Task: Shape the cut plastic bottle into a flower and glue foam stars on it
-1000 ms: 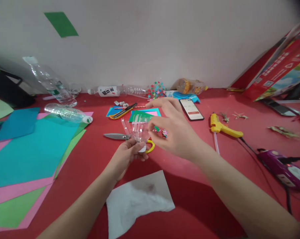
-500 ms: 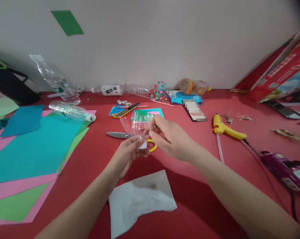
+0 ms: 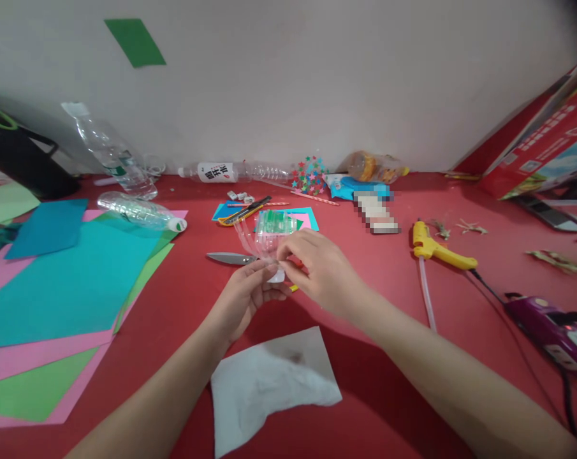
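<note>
My left hand (image 3: 250, 287) is closed around the neck end of a clear plastic bottle piece (image 3: 244, 236) cut into long strips, its white cap (image 3: 279, 276) facing me. The strips fan out away from me. With thumb and forefinger together, my right hand (image 3: 321, 271) pinches the piece near its neck, apparently at one strip; the fingers hide the exact spot. Below the hands lie scissors (image 3: 231, 258), blade to the left, their yellow handle mostly covered. Behind the strips is a clear plastic part with a green band (image 3: 276, 223); I cannot tell whether it belongs to the same piece.
A yellow glue gun (image 3: 441, 253) lies right, wired to a purple power strip (image 3: 551, 331). Coloured paper sheets (image 3: 78, 287) cover the left. A white sheet (image 3: 273, 376) lies in front. A utility knife (image 3: 244, 213), bottles (image 3: 216, 172) and a phone (image 3: 377, 213) lie toward the wall.
My right hand has come down and slightly left onto the bottle piece, its fingers closing together. It now covers more of the yellow scissor handle. My left hand keeps its hold.
</note>
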### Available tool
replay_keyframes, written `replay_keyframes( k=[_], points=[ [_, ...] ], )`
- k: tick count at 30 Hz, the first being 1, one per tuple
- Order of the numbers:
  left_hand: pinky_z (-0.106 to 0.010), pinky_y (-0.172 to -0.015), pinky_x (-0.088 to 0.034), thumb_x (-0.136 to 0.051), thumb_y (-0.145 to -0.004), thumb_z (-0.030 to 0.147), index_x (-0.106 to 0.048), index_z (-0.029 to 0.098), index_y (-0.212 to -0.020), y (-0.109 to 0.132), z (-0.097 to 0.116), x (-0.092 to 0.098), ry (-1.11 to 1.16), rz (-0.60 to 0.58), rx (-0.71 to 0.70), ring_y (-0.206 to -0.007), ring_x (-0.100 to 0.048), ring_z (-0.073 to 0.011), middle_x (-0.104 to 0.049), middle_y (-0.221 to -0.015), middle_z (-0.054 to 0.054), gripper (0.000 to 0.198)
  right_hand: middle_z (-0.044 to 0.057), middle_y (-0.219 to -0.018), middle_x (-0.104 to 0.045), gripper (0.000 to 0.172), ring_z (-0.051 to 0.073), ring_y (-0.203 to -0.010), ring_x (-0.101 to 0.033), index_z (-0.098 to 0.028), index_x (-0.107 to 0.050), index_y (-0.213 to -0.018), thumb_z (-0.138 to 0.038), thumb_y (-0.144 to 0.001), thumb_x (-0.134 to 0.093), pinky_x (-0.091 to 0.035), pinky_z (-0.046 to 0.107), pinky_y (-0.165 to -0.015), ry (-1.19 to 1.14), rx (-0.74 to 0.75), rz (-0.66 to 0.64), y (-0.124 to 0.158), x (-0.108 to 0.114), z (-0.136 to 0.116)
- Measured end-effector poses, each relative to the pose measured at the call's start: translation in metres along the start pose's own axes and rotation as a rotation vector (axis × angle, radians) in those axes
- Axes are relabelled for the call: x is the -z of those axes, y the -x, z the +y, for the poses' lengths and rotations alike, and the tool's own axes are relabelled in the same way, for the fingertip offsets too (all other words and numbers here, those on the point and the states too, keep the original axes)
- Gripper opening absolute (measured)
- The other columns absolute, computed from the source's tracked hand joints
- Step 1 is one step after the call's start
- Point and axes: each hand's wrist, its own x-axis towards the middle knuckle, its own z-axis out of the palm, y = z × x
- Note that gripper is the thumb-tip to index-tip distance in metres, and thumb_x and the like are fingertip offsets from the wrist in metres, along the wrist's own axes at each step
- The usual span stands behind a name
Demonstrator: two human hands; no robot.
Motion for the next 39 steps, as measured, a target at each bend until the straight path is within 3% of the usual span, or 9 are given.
replay_keyframes(
  k=[12,24,32,39],
  points=[
    [-0.024,-0.064,-0.059,-0.072,-0.079,0.027,-0.073,0.012,-0.083,0.001,0.001,0.001,0.044,0.015,-0.009,-0.066,-0.07,-0.0154,-0.074,-0.075,-0.006,0.016,0.002,-0.085,-0.064,0.011,0.015,-0.081,-0.056,-0.021,-0.053,-0.085,-0.01,-0.089,-0.051,-0.044,0.029,-0.075,-0.032,0.019,0.112,0.005,-0.018,0.002],
    [-0.025,-0.062,-0.056,-0.072,-0.078,0.027,-0.073,0.014,-0.088,0.002,0.003,-0.002,-0.031,0.011,-0.051,-0.064,-0.069,-0.0157,-0.075,-0.079,-0.006,0.017,0.002,-0.09,-0.063,0.013,0.014,-0.087,-0.055,-0.019,-0.056,-0.091,-0.008,-0.087,-0.054,-0.045,0.027,-0.076,-0.016,0.007,0.12,0.002,0.001,-0.005],
    [-0.027,-0.061,-0.055,-0.075,-0.073,0.026,-0.072,0.014,-0.083,0.003,0.004,-0.003,-0.072,0.028,-0.055,-0.063,-0.068,-0.0169,-0.073,-0.071,-0.004,0.016,-0.001,-0.085,-0.064,0.007,0.013,-0.081,-0.057,-0.021,-0.056,-0.085,-0.014,-0.088,-0.056,-0.044,0.027,-0.071,-0.106,-0.111,0.071,-0.002,0.014,-0.007],
    [-0.029,-0.066,-0.054,-0.074,-0.077,0.032,-0.072,0.015,-0.092,-0.001,-0.001,0.002,-0.1,0.004,-0.09,-0.068,-0.068,-0.0173,-0.075,-0.086,-0.007,0.023,0.001,-0.085,-0.063,0.008,0.013,-0.081,-0.056,-0.02,-0.056,-0.086,-0.012,-0.089,-0.054,-0.042,0.026,-0.071,-0.031,-0.028,0.066,0.0,0.009,-0.012]
  ],
)
